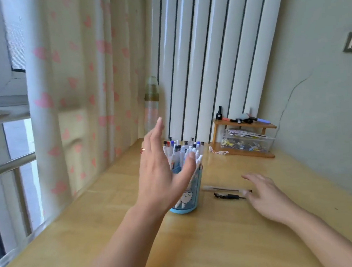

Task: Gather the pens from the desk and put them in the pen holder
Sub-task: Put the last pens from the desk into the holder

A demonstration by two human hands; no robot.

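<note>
A blue pen holder (193,192) with a white cat picture stands on the wooden desk (211,242), filled with several white pens (179,152). My left hand (162,172) is raised in front of the holder, fingers straight, thumb against the pens, holding nothing. To the right of the holder, two pens lie on the desk: a clear pen (222,189) and a black pen (228,196). My right hand (264,196) hovers low over their right ends with fingers spread, and I cannot tell whether it touches them.
A small wooden shelf (245,140) with a clear box of oddments stands at the back right. A clear bottle (152,105) stands behind the holder near the heart-print curtain (79,98). A white radiator (207,57) lines the wall.
</note>
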